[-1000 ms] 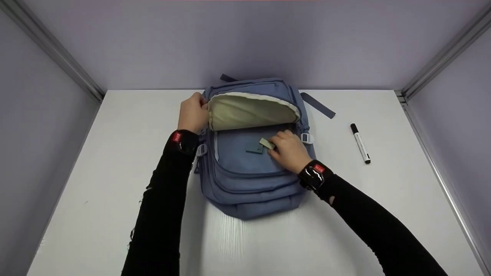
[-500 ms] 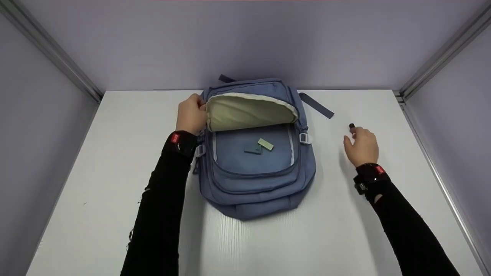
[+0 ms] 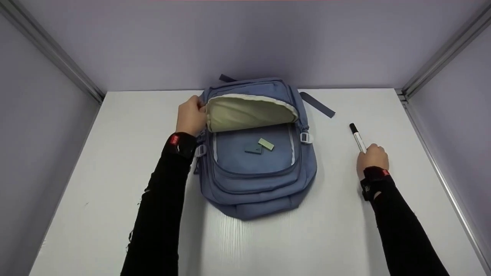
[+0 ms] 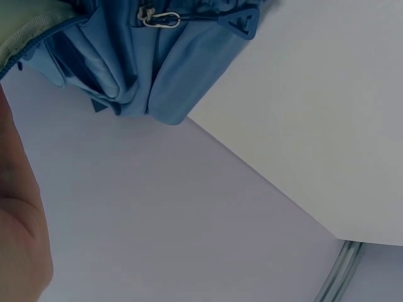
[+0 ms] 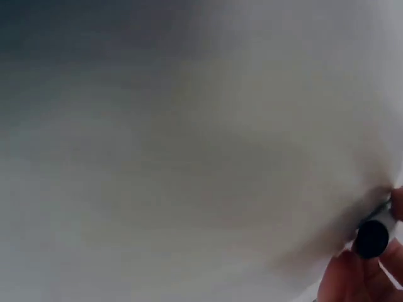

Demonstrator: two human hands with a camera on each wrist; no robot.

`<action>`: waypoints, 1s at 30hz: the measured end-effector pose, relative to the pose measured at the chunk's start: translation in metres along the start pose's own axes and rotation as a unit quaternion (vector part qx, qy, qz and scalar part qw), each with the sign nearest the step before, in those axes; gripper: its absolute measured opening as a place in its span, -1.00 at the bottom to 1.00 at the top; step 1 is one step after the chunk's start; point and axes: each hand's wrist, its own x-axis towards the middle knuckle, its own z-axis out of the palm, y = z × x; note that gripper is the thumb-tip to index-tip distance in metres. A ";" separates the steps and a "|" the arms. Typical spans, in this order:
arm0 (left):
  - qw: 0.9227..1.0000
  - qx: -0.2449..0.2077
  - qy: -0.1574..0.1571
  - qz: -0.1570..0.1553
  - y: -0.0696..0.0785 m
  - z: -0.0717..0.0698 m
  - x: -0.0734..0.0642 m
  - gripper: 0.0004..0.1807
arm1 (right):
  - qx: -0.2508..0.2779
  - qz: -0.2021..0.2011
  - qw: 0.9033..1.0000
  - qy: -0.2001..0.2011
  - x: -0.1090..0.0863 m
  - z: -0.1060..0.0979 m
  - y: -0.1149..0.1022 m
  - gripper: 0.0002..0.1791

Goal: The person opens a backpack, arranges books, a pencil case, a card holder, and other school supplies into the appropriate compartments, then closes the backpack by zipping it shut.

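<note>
A blue backpack [image 3: 257,197] lies on the white table, its front compartment unzipped. My left hand [image 3: 190,117] grips the left edge of the lifted flap [image 3: 251,111], whose pale yellow-green lining faces me. Within the opened compartment, a dark teal rectangular block [image 3: 253,149] and a light green one [image 3: 266,144] lie side by side, nearly touching. To the right of the bag, my right hand [image 3: 373,160] holds a white marker [image 3: 360,142] by its near end, black cap pointing away. In the right wrist view, fingers and thumb pinch the marker [image 5: 372,239], its black end showing.
Grey straps [image 3: 317,105] stick out behind the backpack onto the table [image 3: 337,230]. Pale panels [image 3: 253,38] wall in the back and both sides. A zipper pull [image 4: 239,22] hangs on the bag in the left wrist view.
My right hand has let go of the light green block, left the bag and moved right to the marker, then down along it, and now holds it. The left hand stays on the flap.
</note>
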 end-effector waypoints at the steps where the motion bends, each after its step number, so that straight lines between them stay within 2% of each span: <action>1: 1.000 -0.002 0.000 0.000 0.000 0.000 0.000 -0.87 | 0.011 -0.005 1.000 0.000 0.001 0.000 -0.001 -0.63; 5: 1.000 -0.001 0.001 0.001 -0.001 0.001 0.000 -0.87 | 0.081 -0.044 0.995 0.030 -0.005 -0.002 -0.022 -0.66; 8: 1.000 0.000 0.002 -0.002 -0.003 0.000 0.000 -0.87 | 0.135 -0.108 0.983 0.062 -0.027 -0.007 -0.054 -0.73; 11: 1.000 -0.001 0.003 -0.003 -0.004 0.000 0.001 -0.86 | 0.162 -0.191 0.966 0.060 -0.058 -0.014 -0.088 -0.80; 14: 1.000 -0.002 0.005 -0.003 -0.004 -0.001 0.001 -0.83 | 0.158 -0.263 0.951 0.048 -0.083 -0.017 -0.115 -0.85; 17: 1.000 -0.007 0.005 -0.008 -0.004 -0.001 0.000 -0.81 | 0.153 -0.300 0.940 0.055 -0.096 -0.015 -0.134 -0.88; 20: 1.000 -0.011 0.000 -0.011 -0.004 -0.001 -0.001 -0.81 | 0.170 -0.319 0.928 0.094 -0.103 -0.008 -0.143 -0.90; 23: 1.000 -0.010 -0.001 -0.008 -0.004 -0.001 -0.001 -0.82 | 0.181 -0.369 0.900 0.146 -0.108 0.000 -0.146 -0.87; 25: 1.000 -0.009 0.000 -0.006 -0.003 -0.001 -0.001 -0.83 | 0.164 -0.414 0.879 0.169 -0.110 0.003 -0.149 -0.84; 27: 1.000 -0.008 0.003 -0.005 -0.002 -0.002 0.000 -0.84 | 0.131 -0.456 0.863 0.174 -0.109 0.002 -0.155 -0.81; 30: 1.000 -0.005 0.007 -0.005 -0.002 -0.004 0.000 -0.84 | 0.067 -0.493 0.855 0.150 -0.104 0.000 -0.172 -0.80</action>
